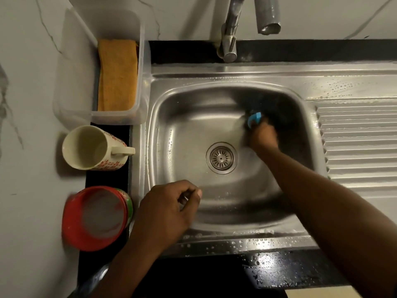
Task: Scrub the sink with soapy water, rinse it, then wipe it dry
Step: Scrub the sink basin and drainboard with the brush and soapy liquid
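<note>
A steel sink [171,117] fills the middle of the view, with a round drain [221,158] at its bottom and water drops on its rim. My right hand [263,135] is deep in the basin at its far right side and grips a blue-handled scrubber [254,118] against the steel. My left hand [171,209] hovers at the sink's near left rim with loosely curled fingers and holds nothing that I can make out. A tap [229,39] stands at the back above the basin, with no water visible from it.
Left of the sink stand a clear plastic tub [116,119] with an orange cloth [117,74] in it, a cream mug [90,147] and a red cup [96,218] of cloudy liquid. A ribbed drainboard [356,143] lies to the right. The front counter edge [279,269] is wet.
</note>
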Motion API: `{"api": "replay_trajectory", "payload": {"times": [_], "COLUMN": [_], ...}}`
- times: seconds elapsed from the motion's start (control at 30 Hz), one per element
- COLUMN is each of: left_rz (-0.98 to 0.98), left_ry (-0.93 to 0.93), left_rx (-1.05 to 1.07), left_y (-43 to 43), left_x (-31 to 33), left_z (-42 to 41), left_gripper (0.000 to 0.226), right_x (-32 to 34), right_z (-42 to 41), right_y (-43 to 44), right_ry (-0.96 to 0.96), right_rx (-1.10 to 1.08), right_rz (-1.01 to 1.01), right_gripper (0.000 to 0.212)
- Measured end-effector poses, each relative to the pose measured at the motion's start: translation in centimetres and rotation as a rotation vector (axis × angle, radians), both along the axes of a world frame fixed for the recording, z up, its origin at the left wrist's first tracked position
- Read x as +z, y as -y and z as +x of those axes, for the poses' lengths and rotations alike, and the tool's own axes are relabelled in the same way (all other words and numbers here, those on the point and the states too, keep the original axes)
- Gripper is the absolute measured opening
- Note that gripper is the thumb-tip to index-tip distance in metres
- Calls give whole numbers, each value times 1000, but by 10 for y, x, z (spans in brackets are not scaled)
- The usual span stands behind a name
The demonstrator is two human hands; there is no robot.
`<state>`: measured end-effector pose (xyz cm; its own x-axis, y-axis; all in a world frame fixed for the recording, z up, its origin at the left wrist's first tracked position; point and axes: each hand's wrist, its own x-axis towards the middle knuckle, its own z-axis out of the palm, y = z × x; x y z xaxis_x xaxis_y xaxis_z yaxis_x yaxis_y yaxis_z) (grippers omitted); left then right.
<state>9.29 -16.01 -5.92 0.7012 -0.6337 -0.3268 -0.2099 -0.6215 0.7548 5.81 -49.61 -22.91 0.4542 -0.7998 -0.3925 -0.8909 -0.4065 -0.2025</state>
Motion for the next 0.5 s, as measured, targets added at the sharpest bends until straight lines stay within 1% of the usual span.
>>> {"api": "replay_trajectory", "payload": {"times": [0.07,0.1,0.13,0.2,0.3,0.33,0.37,0.43,0.47,0.5], "left_rz": [-13,-19,-23,-30,-22,-18,-15,-12,-13,-18], "left_ry": [8,12,13,6,-3,2,9,20,17,11], "left_rx": [13,20,28,47,43,37,28,14,10,5], "left_y": [-2,-3,-3,-4,-5,-5,-5,-3,-3,-2], "left_x": [1,1,1,1,3,3,2,1,0,0], "left_z": [2,3,4,5,5,5,6,6,6,6], "left_gripper": [21,19,18,18,23,23,23,23,23,23], "right_x": [3,7,12,12,22,23,24,22,17,13], "right_z": [18,34,49,83,104,101,91,67,52,38], "right_y": [-24,-44,-65,-108,-167,-176,-174,-143,-117,-88], "right_ry": [-28,49,113,237,257,246,231,158,114,107], "right_rx": [39,21,57,215,308,352,392,377,320,193], "right_rz": [-30,15,54,122,312,323,301,264,243,226], "right_gripper": [40,38,36,34,31,33,35,39,39,37]}}
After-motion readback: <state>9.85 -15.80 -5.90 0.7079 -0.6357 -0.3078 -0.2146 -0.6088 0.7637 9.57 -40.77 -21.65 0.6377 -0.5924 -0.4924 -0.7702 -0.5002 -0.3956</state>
